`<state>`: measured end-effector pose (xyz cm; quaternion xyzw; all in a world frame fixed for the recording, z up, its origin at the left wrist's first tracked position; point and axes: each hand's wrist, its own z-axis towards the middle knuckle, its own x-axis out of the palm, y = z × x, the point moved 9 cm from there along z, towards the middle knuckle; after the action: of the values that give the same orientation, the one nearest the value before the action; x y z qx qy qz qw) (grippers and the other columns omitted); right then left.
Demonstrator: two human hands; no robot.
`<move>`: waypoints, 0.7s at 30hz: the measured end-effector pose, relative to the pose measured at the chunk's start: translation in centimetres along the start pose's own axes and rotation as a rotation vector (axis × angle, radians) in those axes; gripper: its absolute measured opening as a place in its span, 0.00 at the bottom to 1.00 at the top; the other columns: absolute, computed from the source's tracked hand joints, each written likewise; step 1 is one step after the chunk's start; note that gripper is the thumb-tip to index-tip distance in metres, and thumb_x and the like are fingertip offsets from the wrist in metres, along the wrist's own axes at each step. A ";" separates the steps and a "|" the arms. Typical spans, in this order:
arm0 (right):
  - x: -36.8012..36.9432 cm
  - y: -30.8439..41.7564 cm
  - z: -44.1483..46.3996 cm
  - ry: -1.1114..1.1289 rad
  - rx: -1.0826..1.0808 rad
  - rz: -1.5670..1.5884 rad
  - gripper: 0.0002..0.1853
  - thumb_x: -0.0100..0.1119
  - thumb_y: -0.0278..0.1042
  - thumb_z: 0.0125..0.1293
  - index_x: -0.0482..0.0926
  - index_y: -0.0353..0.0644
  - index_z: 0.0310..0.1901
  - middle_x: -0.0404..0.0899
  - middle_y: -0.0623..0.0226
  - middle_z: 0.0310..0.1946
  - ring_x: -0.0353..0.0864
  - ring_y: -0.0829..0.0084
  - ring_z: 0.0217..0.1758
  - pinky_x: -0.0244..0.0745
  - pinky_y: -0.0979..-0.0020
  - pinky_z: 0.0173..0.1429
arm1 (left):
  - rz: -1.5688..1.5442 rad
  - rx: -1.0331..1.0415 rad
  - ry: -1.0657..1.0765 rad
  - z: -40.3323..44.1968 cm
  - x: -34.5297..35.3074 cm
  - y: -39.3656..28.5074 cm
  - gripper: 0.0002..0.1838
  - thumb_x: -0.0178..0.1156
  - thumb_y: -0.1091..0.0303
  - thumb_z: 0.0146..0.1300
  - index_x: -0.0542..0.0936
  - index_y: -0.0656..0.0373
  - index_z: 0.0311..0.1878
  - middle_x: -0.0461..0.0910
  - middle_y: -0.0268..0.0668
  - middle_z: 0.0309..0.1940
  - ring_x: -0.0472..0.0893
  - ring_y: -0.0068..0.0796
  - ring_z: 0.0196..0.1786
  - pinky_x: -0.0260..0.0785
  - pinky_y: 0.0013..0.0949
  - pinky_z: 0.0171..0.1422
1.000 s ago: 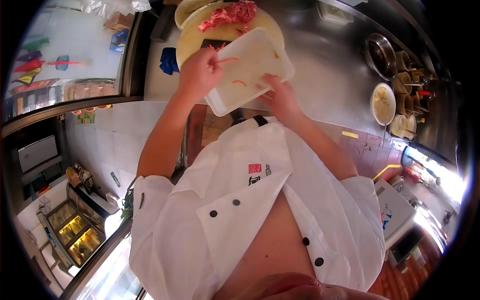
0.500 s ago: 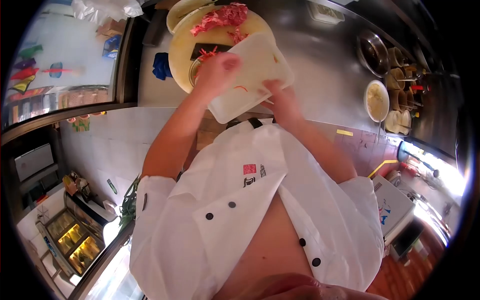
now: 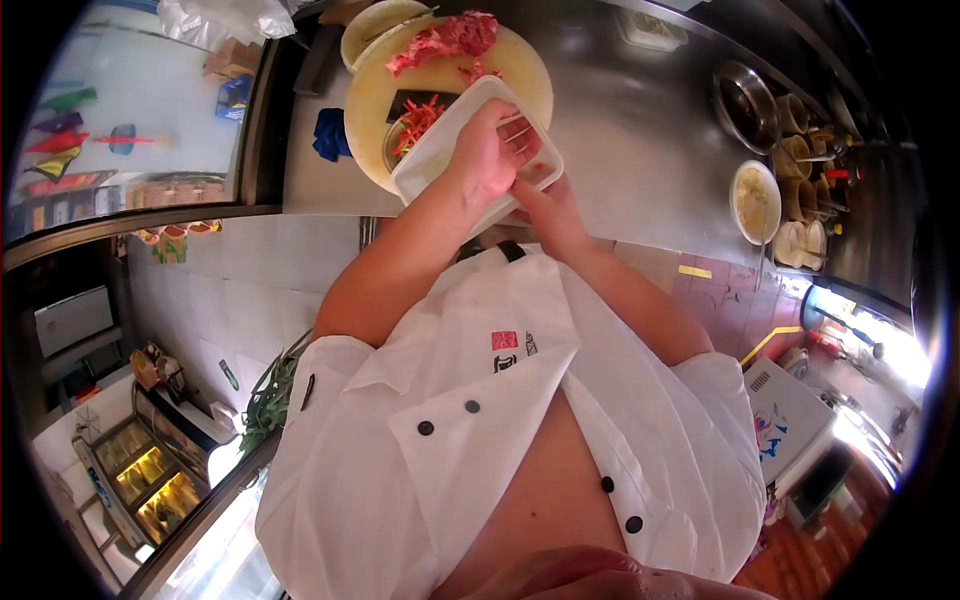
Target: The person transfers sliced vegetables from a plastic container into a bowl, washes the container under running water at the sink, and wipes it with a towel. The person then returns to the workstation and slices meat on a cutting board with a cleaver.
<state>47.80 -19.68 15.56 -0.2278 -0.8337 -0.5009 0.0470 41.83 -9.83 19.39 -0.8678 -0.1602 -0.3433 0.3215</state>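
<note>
A white plastic tub (image 3: pixel 425 180) is tilted in front of my chest, partly over the near edge of the round cutting board (image 3: pixel 520 60). My right hand (image 3: pixel 540 205) grips its near right rim, fingers mostly hidden beneath. Inside the tub is my left hand (image 3: pixel 490 155), its fingers stretched slightly apart along the inner wall. Reddish bits show by those fingertips. Left of the tub, a bowl (image 3: pixel 392 150) holds red and some green shreds (image 3: pixel 420 120). Beside it on the board lies a dark cleaver blade (image 3: pixel 405 100), partly covered. Raw red meat (image 3: pixel 440 42) rests at the board's far side.
A blue cloth (image 3: pixel 330 135) lies left of the board, and a pale dish (image 3: pixel 385 28) sits behind it. To the right on the steel counter (image 3: pixel 630 150) stand a metal bowl (image 3: pixel 745 105), a white bowl (image 3: pixel 755 200) and several seasoning pots (image 3: pixel 795 160).
The tub has tipped and turned, so its inside now shows. My left hand has moved right, from above the shreds into the tub. My right hand has shifted slightly left and down.
</note>
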 end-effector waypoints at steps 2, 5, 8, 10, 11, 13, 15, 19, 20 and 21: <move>0.1 0.2 -0.2 -0.005 0.006 -0.042 0.35 0.69 0.42 0.58 0.63 0.36 0.61 0.71 0.58 0.56 0.76 0.66 0.56 0.79 0.61 0.55 | -0.030 0.002 -0.063 -0.3 -0.3 -0.1 0.16 0.64 0.64 0.64 0.73 0.59 0.50 0.74 0.44 0.48 0.74 0.39 0.52 0.73 0.44 0.59; 0.7 0.9 -0.7 -0.008 0.020 -0.104 0.36 0.70 0.42 0.57 0.63 0.35 0.61 0.71 0.57 0.56 0.76 0.65 0.56 0.79 0.62 0.54 | 0.012 0.098 -0.099 -0.9 0.0 -0.6 0.15 0.69 0.64 0.64 0.73 0.59 0.45 0.75 0.37 0.39 0.74 0.30 0.41 0.73 0.35 0.49; 1.0 0.7 -0.5 -0.023 0.025 -0.145 0.36 0.71 0.43 0.57 0.63 0.35 0.61 0.71 0.57 0.57 0.77 0.65 0.56 0.80 0.64 0.54 | 0.058 0.140 -0.068 -0.3 -1.1 -0.7 0.14 0.70 0.69 0.63 0.73 0.59 0.43 0.75 0.36 0.36 0.75 0.29 0.37 0.74 0.32 0.46; 1.2 0.4 -0.4 -0.034 0.047 -0.161 0.36 0.71 0.43 0.57 0.63 0.35 0.61 0.71 0.57 0.57 0.77 0.65 0.56 0.81 0.64 0.53 | 0.057 0.157 -0.074 -0.6 -1.4 -0.9 0.12 0.69 0.72 0.63 0.73 0.60 0.42 0.75 0.36 0.34 0.76 0.29 0.34 0.74 0.31 0.44; 1.2 0.1 -0.4 -0.049 0.073 -0.174 0.36 0.71 0.43 0.57 0.63 0.34 0.61 0.71 0.57 0.57 0.77 0.65 0.56 0.81 0.63 0.53 | 0.057 0.170 -0.084 -0.8 -1.7 -1.1 0.11 0.68 0.74 0.63 0.73 0.60 0.41 0.75 0.36 0.32 0.76 0.29 0.32 0.75 0.30 0.42; 1.4 0.0 -0.2 -0.026 0.077 -0.148 0.36 0.70 0.43 0.58 0.63 0.34 0.61 0.71 0.57 0.57 0.78 0.65 0.56 0.82 0.63 0.53 | 0.030 0.192 -0.053 -1.1 -1.7 -1.6 0.10 0.66 0.77 0.63 0.73 0.60 0.40 0.76 0.36 0.31 0.77 0.29 0.31 0.75 0.30 0.40; 1.7 -0.2 -0.2 -0.005 0.084 -0.118 0.35 0.70 0.42 0.58 0.64 0.34 0.61 0.71 0.57 0.57 0.78 0.66 0.56 0.83 0.62 0.53 | 0.007 0.211 -0.022 -1.5 -2.0 -2.4 0.09 0.65 0.79 0.63 0.73 0.61 0.39 0.76 0.37 0.30 0.77 0.29 0.30 0.74 0.29 0.39; 0.4 -0.2 -0.4 -0.069 0.124 -0.009 0.31 0.69 0.39 0.60 0.66 0.35 0.60 0.72 0.58 0.56 0.79 0.65 0.56 0.84 0.60 0.54 | 0.027 0.271 0.138 -2.9 -2.0 -6.4 0.08 0.64 0.82 0.62 0.74 0.59 0.37 0.77 0.35 0.30 0.80 0.28 0.33 0.76 0.28 0.43; -0.5 -0.2 -0.6 -0.098 0.148 0.039 0.30 0.68 0.39 0.61 0.67 0.35 0.59 0.73 0.59 0.56 0.79 0.65 0.56 0.84 0.60 0.55 | 0.107 0.403 0.051 -4.1 -2.4 -8.7 0.08 0.65 0.80 0.61 0.75 0.59 0.36 0.78 0.34 0.30 0.80 0.27 0.33 0.76 0.28 0.43; -1.2 0.1 -0.7 -0.098 0.149 0.040 0.30 0.68 0.39 0.61 0.67 0.35 0.59 0.73 0.59 0.56 0.79 0.65 0.56 0.84 0.60 0.55 | 0.186 0.534 -0.038 -5.4 -2.9 -10.8 0.08 0.66 0.79 0.61 0.75 0.59 0.34 0.78 0.34 0.30 0.80 0.26 0.33 0.75 0.28 0.44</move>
<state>48.79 -20.69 15.60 -0.2644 -0.8652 -0.4247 0.0332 31.69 -5.57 25.17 -0.7696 -0.1706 -0.2415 0.5660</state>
